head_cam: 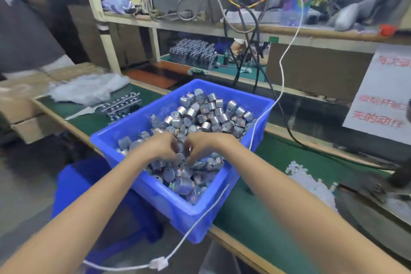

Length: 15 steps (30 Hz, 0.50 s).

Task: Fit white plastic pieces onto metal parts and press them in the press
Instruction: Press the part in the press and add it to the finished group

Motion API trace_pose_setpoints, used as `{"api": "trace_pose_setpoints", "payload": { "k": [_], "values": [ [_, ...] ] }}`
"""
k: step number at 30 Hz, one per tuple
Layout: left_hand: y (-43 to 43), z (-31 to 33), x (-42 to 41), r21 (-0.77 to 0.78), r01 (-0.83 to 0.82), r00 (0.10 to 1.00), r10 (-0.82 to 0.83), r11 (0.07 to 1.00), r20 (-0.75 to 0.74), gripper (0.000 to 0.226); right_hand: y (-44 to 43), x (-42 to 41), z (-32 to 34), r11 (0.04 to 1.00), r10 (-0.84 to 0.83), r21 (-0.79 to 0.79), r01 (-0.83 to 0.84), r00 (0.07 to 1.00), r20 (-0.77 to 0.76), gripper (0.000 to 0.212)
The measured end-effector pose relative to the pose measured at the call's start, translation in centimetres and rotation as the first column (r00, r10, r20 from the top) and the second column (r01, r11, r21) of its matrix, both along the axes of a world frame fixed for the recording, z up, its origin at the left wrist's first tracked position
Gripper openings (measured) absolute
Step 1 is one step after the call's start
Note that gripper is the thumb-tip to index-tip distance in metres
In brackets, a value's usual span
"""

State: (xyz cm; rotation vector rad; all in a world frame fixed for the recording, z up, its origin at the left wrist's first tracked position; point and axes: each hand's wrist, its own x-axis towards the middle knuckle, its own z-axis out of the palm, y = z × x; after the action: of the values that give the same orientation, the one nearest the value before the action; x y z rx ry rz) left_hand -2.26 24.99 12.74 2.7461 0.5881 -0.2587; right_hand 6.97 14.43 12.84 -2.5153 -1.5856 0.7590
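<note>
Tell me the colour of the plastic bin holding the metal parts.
The rectangular plastic bin is blue; head view.

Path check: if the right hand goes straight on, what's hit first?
The metal parts heaped in the blue bin, likely touching the right hand now; the left hand is just beyond.

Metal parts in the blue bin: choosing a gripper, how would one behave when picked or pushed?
The metal parts are short round cans, so one on its side would probably roll. Shiny metal suggests stiff, heavyish for its size, maybe slippery. Heaped loose in the blue bin, neighbours would likely shift.
</note>
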Motion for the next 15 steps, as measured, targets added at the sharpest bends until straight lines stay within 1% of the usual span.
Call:
{"api": "trace_pose_setpoints", "payload": {
  "k": [2,4,5,6,8,10,12,15],
  "values": [
    [0.1,-0.3,0.2,0.050,0.008,0.996,-0.003,0.999,-0.093,0.011,0.7,-0.2,-0.4,0.992,0.029,-0.118,-0.031,0.999,-0.019,0.020],
    [0.0,-0.4,0.4,0.073,0.011,0.989,0.000,0.997,-0.150,0.009,0.9,-0.5,-0.7,0.978,0.044,-0.204,-0.049,0.999,-0.026,0.033],
    [-0.1,-0.4,0.6,0.070,0.023,0.985,-0.011,0.997,-0.170,0.013,0.9,-0.6,-0.8,0.973,0.052,-0.222,-0.057,0.998,-0.026,0.039],
    [-0.2,-0.4,0.7,0.060,0.036,0.981,-0.024,0.998,-0.190,0.019,0.8,-0.7,-0.8,0.973,0.059,-0.220,-0.064,0.998,-0.032,0.041],
    [-0.7,-0.5,0.9,0.015,0.034,0.977,-0.030,0.999,-0.209,0.024,0.6,-0.7,-0.7,0.983,0.038,-0.179,-0.050,0.997,-0.073,0.037],
    [-0.9,-0.7,1.1,-0.004,0.027,0.983,-0.027,1.000,-0.184,0.029,0.3,-0.5,-0.6,0.995,0.001,-0.103,-0.013,0.994,-0.111,0.035],
    [-1.1,-0.6,1.2,-0.031,0.016,0.986,-0.021,0.999,-0.163,0.033,0.0,-0.3,-0.6,0.999,-0.031,-0.037,0.028,0.994,-0.104,0.037],
    [-1.4,-0.1,1.0,-0.108,-0.001,0.983,-0.019,0.994,-0.181,0.033,-0.2,-0.5,-0.8,0.999,-0.018,-0.030,0.016,0.998,-0.068,0.035]
  ]
}}
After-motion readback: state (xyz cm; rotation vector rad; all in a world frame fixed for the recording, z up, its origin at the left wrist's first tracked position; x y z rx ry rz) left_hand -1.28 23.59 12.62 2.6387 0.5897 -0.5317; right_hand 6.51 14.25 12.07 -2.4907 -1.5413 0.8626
